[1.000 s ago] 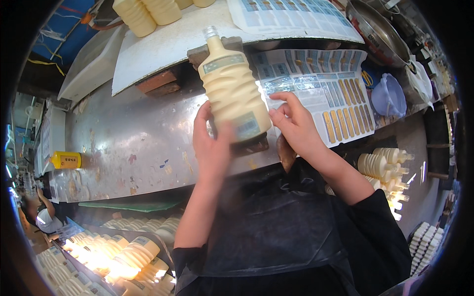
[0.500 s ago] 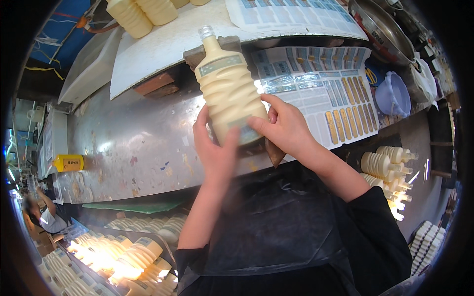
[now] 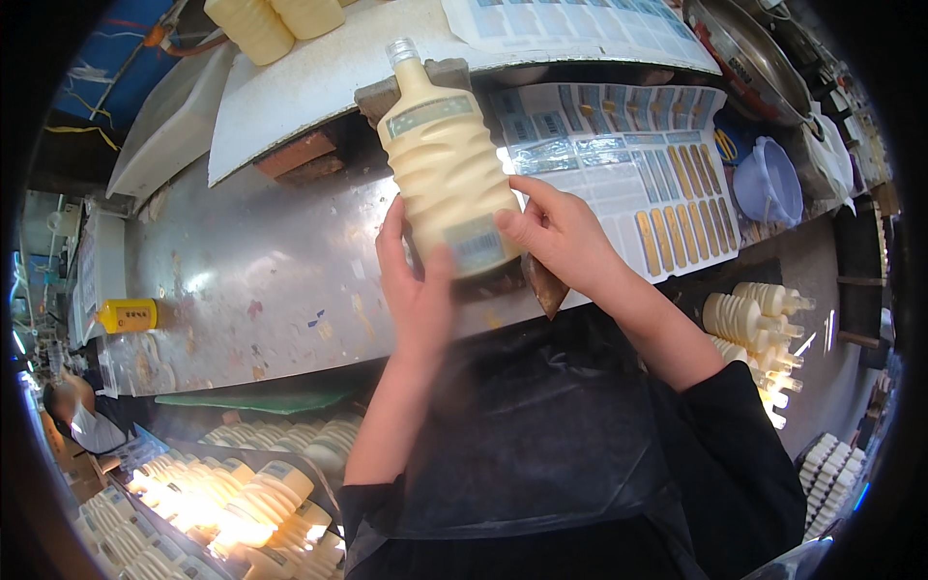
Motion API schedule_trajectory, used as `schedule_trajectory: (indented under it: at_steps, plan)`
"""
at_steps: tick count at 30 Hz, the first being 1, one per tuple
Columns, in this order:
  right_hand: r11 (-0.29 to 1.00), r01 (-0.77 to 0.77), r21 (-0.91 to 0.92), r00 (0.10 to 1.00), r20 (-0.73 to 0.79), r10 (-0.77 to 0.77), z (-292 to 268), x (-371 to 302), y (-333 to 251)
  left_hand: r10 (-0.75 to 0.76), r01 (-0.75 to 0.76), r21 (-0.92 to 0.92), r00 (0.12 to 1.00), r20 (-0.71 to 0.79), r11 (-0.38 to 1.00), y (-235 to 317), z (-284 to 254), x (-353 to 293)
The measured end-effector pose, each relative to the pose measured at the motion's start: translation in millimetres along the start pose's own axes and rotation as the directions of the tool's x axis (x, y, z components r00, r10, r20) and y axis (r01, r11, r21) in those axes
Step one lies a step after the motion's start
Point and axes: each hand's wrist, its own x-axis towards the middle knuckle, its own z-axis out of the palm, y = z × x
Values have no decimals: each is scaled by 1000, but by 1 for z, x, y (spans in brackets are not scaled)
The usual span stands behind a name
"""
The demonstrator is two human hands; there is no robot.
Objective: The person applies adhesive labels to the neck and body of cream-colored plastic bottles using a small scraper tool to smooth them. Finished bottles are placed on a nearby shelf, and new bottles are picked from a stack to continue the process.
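A cream bottle [image 3: 449, 174] with a rippled body and a clear neck lies in front of me, its neck pointing away. Brown blocks [image 3: 447, 75] show beneath it near the shoulder. One blue-grey label runs across its upper body, and a barcode label [image 3: 476, 246] sits near its base. My left hand [image 3: 414, 290] grips the lower left side, fingers along the edge and a blurred thumb by the base. On the opposite side my right hand [image 3: 565, 237] holds the bottle, its thumb at the corner of the barcode label.
Printed label sheets [image 3: 599, 164] lie to the right, beside a lavender bucket [image 3: 768, 184] and a metal pan [image 3: 749, 63]. A yellow bottle [image 3: 129, 315] rests far left on the metal table [image 3: 261, 280]. Many cream bottles [image 3: 261, 503] fill the lower left; another person [image 3: 92, 420] is beyond.
My left thumb has drawn back down and left, and my right thumb has moved up slightly. More of the barcode label shows. The whole view has shifted a little.
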Motion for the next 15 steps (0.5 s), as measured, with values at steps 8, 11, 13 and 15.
schedule_trajectory:
  at_steps: [8,11,13,15]
  plan:
    - [966,69,-251,997,-20,-77,3,-3,-7,-18,18,32,1000,11,999,5,2,-2]
    - [967,60,-248,997,-27,-69,3,-4,-9,-17,17,18,1000,13,1000,4,1,-2]
    - [970,51,-238,998,-26,-59,3,-5,-9,-10,10,37,1000,15,999,3,1,-2]
    - [974,45,-220,998,-21,-51,3,-5,-9,-11,10,39,1000,15,999,2,0,-2]
